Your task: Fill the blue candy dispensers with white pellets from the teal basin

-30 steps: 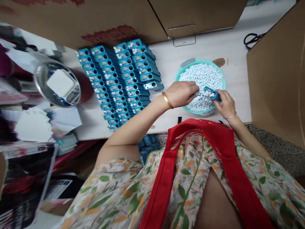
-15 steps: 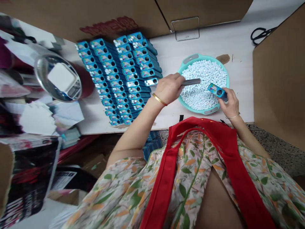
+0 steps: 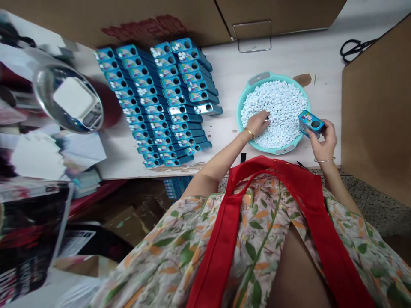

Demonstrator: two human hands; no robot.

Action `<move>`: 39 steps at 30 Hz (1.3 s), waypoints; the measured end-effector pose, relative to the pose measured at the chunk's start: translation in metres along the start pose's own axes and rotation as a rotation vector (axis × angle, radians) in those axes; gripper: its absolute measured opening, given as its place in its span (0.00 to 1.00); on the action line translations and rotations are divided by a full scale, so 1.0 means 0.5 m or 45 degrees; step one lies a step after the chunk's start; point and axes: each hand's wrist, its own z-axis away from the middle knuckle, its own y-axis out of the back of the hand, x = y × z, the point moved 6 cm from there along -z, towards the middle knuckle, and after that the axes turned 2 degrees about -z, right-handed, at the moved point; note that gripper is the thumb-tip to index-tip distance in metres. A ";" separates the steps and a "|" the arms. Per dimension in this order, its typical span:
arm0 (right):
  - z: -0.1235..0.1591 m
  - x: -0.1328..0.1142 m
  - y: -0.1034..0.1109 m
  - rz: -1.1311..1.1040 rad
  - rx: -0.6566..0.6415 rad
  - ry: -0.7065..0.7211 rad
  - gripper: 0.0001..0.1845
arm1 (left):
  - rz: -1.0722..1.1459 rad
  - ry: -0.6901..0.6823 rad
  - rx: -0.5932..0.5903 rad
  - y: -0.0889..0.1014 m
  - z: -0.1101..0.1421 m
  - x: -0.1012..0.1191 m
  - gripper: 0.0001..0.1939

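A turquoise basin [image 3: 241,95] is heaped with small white pellets [image 3: 281,102] that look like mints or tablets. My left hand [image 3: 256,124], closed, dips into the pellets at the basin's left side. Only a small shiny bit of the metal scoop [image 3: 267,119] in its grip shows; the rest is hidden by the fingers and pellets. At the basin's right rim, my right hand [image 3: 323,140] grips a small blue box [image 3: 308,120] between thumb and fingers. The box's top, with a dark round hole, faces up.
Several rows of similar blue boxes [image 3: 150,100] stand left of the basin, some with white pellets on top. Cardboard [image 3: 375,102] walls in the right side. Black scissors [image 3: 351,50] and a wire handle [image 3: 252,36] lie behind. A metal-rimmed container [image 3: 69,98] stands far left.
My left hand has moved right and down into the pellets with the scoop, now mostly hidden. My right hand has drawn the blue box rightward to the rim.
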 end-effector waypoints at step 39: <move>-0.005 -0.014 -0.033 0.082 -0.073 0.134 0.29 | -0.529 0.089 -0.280 0.070 0.112 -0.023 0.19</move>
